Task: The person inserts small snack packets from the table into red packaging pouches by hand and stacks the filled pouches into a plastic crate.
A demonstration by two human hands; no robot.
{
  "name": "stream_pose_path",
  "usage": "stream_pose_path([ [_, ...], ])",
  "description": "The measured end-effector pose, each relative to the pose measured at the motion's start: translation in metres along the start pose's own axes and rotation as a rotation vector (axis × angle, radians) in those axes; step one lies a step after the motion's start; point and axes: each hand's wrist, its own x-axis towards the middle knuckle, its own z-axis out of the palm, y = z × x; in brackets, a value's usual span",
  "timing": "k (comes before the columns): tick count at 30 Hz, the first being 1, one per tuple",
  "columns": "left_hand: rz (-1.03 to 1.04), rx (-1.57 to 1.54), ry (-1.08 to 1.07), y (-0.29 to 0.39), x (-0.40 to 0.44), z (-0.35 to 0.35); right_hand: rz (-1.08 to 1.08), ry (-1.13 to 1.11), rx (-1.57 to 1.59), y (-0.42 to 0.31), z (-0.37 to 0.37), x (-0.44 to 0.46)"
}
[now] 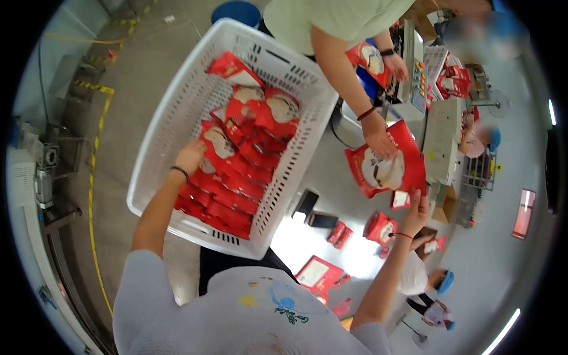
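My left hand (191, 157) is inside the white perforated crate (155, 127), its fingers closed at the edge of one of the red packets (219, 140); whether they grip it is hard to see. Several red packets lie in rows and loosely piled in the crate. Out to the right, my right hand (418, 208) pinches the lower edge of a large red bag (387, 165) with a white picture on its front. A co-worker's hand (378, 135) rests on the upper part of the same bag.
The metal table (283, 232) bears black boxes (323, 220), small red packs (339, 234) and a red tray-like pack (319, 273). A co-worker in a light green shirt stands beyond the crate, near a machine (419, 89). A blue bin (236, 13) is behind the crate.
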Motion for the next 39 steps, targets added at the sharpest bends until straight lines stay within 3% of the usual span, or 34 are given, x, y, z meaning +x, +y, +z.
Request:
stream_pose_path([
  [1,-0.033,-0.038,-0.057,0.014,-0.002,-0.023,-0.098,-0.018,-0.078,0.014,0.001,0.008],
  [2,0.004,-0.026,-0.023,0.025,-0.007,-0.041,-0.047,-0.054,0.129,-0.051,0.025,-0.008],
  [3,0.080,-0.047,0.047,0.028,-0.012,-0.048,-0.177,-0.046,0.066,-0.038,0.027,-0.003],
  [5,-0.042,-0.216,0.108,0.077,-0.026,-0.109,-0.269,-0.114,0.105,-0.028,0.032,-0.015],
  [6,0.157,-0.173,0.276,0.099,-0.036,-0.142,-0.305,-0.182,0.096,-0.013,0.039,-0.026],
  [7,0.156,-0.321,0.422,0.120,-0.048,-0.161,-0.210,-0.322,0.152,-0.017,0.052,-0.044],
  [9,-0.103,-0.605,0.329,0.160,-0.072,-0.204,-0.119,-0.612,0.243,-0.044,0.081,-0.097],
  [10,-0.071,-0.573,0.375,0.175,-0.084,-0.223,-0.125,-0.758,0.287,-0.059,0.091,-0.122],
  [12,-0.030,-0.541,0.420,0.197,-0.102,-0.237,-0.388,-0.955,0.178,-0.086,0.112,-0.154],
  [15,-0.024,-0.651,0.465,0.225,-0.127,-0.251,-0.273,-1.087,0.512,-0.116,0.124,-0.191],
  [17,-0.267,-0.984,0.215,0.241,-0.141,-0.263,-0.140,-1.304,0.652,-0.123,0.122,-0.191],
  [19,-0.149,-0.957,0.324,0.237,-0.140,-0.248,-0.123,-1.261,0.663,-0.126,0.111,-0.193],
  [21,-0.073,-1.184,0.400,0.240,-0.139,-0.240,0.071,-1.156,0.606,-0.122,0.098,-0.193],
  [22,-0.080,-1.210,0.315,0.236,-0.136,-0.239,-0.040,-1.007,0.558,-0.113,0.100,-0.194],
  [23,-0.224,-1.031,0.250,0.236,-0.135,-0.246,-0.057,-0.937,0.437,-0.115,0.094,-0.188],
  [24,-0.208,-0.970,0.260,0.222,-0.129,-0.240,-0.266,-0.797,0.275,-0.113,0.086,-0.177],
  [25,-0.008,-1.239,0.320,0.200,-0.117,-0.225,-0.101,-0.746,0.384,-0.079,0.093,-0.171],
  [26,-0.062,-1.295,0.322,0.187,-0.112,-0.226,-0.226,-0.689,0.229,-0.096,0.072,-0.156],
  [29,-0.292,-1.114,0.430,0.097,-0.094,-0.175,-0.060,-0.438,0.344,-0.072,0.050,-0.128],
  [31,-0.501,-0.781,0.372,0.062,-0.091,-0.158,-0.031,-0.260,0.342,-0.045,0.041,-0.105],
  [32,-0.511,-0.801,0.367,0.045,-0.092,-0.140,-0.006,-0.222,0.288,-0.041,0.036,-0.094],
  [34,-0.631,-0.345,0.163,0.007,-0.083,-0.086,0.038,-0.130,0.163,-0.034,0.032,-0.073],
  [37,-0.571,-0.109,0.012,-0.026,-0.080,0.001,0.040,-0.005,-0.017,0.015,0.031,-0.042],
  [39,-0.598,0.098,-0.170,0.010,-0.077,-0.018,0.052,0.036,-0.082,0.066,0.026,-0.015],
])
